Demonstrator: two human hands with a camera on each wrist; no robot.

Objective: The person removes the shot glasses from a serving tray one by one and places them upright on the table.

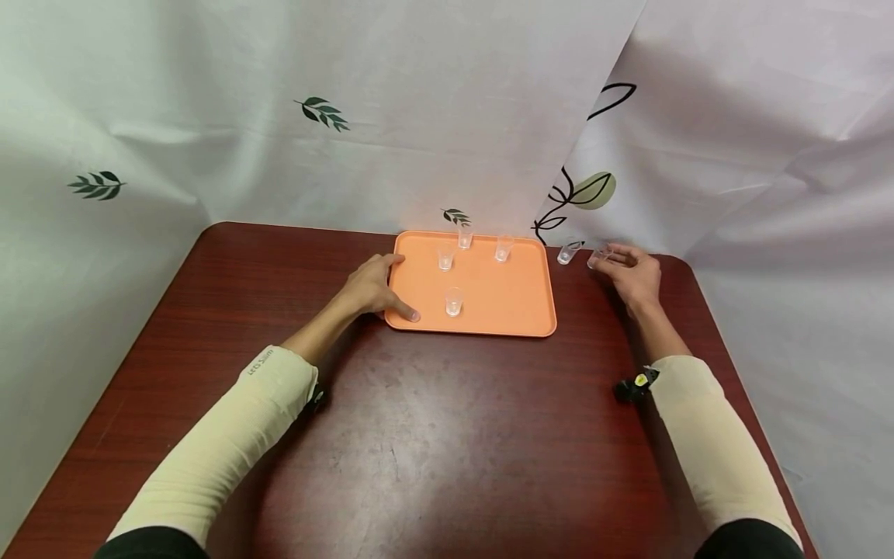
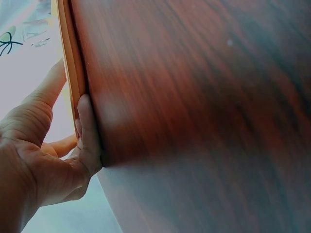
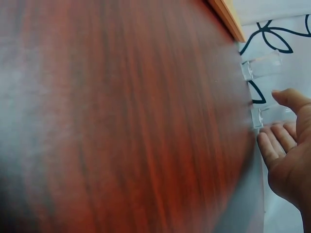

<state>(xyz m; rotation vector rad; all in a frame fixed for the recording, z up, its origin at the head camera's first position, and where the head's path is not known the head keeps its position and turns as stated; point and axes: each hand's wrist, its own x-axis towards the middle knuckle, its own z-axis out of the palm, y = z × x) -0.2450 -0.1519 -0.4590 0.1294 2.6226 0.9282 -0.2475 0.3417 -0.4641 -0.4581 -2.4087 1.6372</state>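
Note:
My left hand grips the left edge of an orange tray, its thumb over the near left corner. In the left wrist view the thumb and fingers lie along the tray's rim. Several small clear plastic cups stand on the tray, one of them a near cup. At the table's back right, my right hand reaches around another clear cup. Its thumb is on one side and its fingers on the other, with a slight gap under the thumb in the right wrist view.
Left of that cup, beyond the tray's right edge, stands one more clear cup. The dark red wooden table ends close behind the tray. White leaf-printed sheets hang at the back and sides.

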